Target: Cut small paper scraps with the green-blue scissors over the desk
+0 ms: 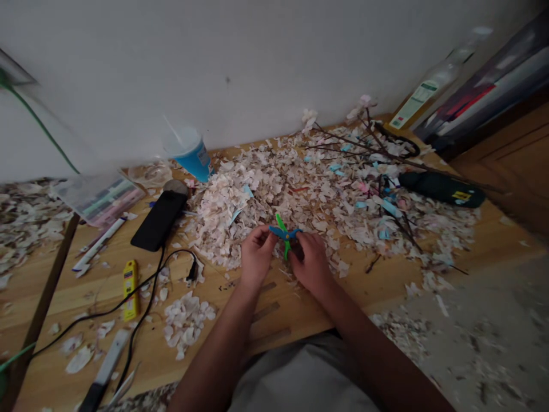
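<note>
A pair of small blue-and-green plastic scissors [286,234], spread into a cross around a yellowish pivot, is held over the table between both hands. My left hand [258,252] pinches the left end of the blue part between thumb and fingers. On the other side, my right hand [309,257] has its fingers closed around the right end and lower part; its exact grip is partly hidden. Just beyond the hands lies a wide heap of pale petal-like pieces [257,189], with a few light-blue strips in it.
Leftward lie a black phone [159,220], cables, a yellow packet [130,289], a white pen [99,245] and a knife-like tool [109,360]. A blue cup [195,160] stands by the wall. Branches [386,151], a dark pouch [444,189] and a bottle [422,94] are right.
</note>
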Action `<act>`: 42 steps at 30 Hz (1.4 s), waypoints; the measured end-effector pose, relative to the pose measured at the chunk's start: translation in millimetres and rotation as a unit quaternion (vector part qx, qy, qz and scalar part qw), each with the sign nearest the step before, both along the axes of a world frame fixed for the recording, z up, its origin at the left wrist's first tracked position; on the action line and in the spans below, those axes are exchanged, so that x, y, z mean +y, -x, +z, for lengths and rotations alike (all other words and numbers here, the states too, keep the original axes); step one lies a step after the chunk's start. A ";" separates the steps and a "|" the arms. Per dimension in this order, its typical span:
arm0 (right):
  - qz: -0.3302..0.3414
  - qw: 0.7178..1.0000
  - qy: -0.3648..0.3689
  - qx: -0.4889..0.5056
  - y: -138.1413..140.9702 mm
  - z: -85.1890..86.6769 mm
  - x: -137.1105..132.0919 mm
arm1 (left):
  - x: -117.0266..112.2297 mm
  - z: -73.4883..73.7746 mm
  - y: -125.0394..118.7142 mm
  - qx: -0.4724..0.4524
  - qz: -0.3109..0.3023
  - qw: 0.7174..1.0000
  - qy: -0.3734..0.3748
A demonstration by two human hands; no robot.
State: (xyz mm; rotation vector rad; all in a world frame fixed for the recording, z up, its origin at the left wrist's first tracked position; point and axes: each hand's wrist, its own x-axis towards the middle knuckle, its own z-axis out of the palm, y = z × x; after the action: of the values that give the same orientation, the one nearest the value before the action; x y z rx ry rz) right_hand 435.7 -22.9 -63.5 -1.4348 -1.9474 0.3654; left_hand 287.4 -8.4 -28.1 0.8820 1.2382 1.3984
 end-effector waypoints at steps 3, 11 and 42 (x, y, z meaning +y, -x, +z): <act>0.001 1.000 -0.007 0.000 -0.4 -0.3 0.0 | 0.5 0.9 1.1 0.001 -0.008 1.000 0.003; 0.005 1.000 -0.003 -0.002 -0.7 1.6 1.2 | 1.8 -4.4 6.4 0.042 -0.023 0.999 -0.013; -0.005 1.000 -0.003 -0.016 0.4 -1.0 -0.5 | 3.6 -9.1 1.1 -0.068 -0.023 0.997 0.017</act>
State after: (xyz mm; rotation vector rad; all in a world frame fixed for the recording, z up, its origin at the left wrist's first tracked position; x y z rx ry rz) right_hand 435.3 -23.4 -64.5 -1.4549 -1.9651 0.3345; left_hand 286.3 -4.8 -37.1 0.7727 1.1291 1.3740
